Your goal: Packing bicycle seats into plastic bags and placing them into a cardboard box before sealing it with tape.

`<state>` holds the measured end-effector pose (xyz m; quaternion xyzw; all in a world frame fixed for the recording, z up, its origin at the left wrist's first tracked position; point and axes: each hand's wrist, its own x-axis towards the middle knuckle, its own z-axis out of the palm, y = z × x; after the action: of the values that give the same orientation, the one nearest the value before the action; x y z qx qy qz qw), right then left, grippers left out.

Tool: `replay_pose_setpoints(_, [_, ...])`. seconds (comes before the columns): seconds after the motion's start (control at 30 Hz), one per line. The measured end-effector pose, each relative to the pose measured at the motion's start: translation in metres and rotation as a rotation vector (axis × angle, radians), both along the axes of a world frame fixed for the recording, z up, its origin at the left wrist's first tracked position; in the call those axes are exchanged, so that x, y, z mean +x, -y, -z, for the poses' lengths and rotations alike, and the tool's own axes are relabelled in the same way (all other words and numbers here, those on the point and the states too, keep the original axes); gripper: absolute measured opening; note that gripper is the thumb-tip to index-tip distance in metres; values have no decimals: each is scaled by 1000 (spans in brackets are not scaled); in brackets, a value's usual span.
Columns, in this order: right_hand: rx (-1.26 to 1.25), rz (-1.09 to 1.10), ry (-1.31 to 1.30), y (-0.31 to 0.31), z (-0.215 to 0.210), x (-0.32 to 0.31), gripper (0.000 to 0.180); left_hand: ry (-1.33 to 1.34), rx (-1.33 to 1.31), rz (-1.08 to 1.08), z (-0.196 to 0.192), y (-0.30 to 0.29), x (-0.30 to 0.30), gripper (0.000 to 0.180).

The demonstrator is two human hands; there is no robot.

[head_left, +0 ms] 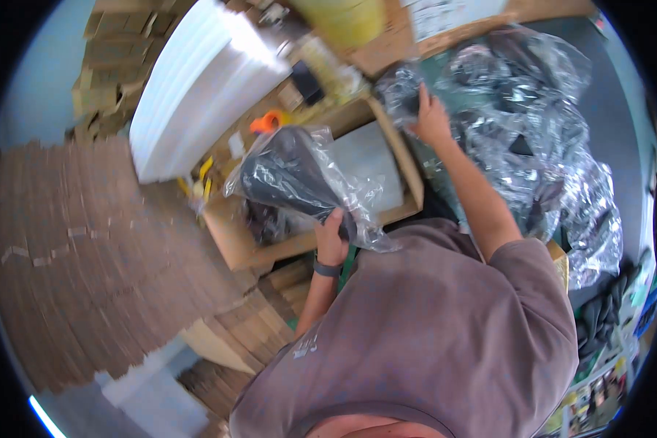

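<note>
My left hand point(332, 237) is closed round the narrow end of a black bicycle saddle point(288, 164) in a clear plastic bag. It holds the saddle over an open cardboard box point(230, 237), whose near left part shows more bagged dark things point(266, 219). A pale grey sheet point(372, 164) lies in the right part of the box. Past the box's far right corner, my right hand point(432, 120) grips another clear-bagged dark item point(401, 91); its shape is mostly hidden by shiny wrapping.
Several bagged dark items point(518, 146) lie heaped on the dark table point(613, 95) to my right. White foam sheets point(197, 87) stand behind the box. Stacked flat cardboard point(102, 255) fills the left. An orange tape roll point(269, 122) sits beyond the box.
</note>
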<state>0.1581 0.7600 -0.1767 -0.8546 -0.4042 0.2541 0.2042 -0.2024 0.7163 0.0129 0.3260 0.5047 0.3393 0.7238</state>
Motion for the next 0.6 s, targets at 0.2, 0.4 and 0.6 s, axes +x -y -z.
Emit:
replay_pose_setpoints(0.2, [-105, 70, 88, -28, 42, -16, 125, -631, 602, 346, 4, -59, -140, 48])
replay_pose_setpoints(0.4, [331, 539, -915, 67, -33, -45, 91, -1463, 1082, 810, 79, -199, -296, 31])
replay_pose_setpoints(0.6, [317, 516, -1020, 183, -134, -136, 72, -1161, 1506, 1456, 182, -329, -341, 16])
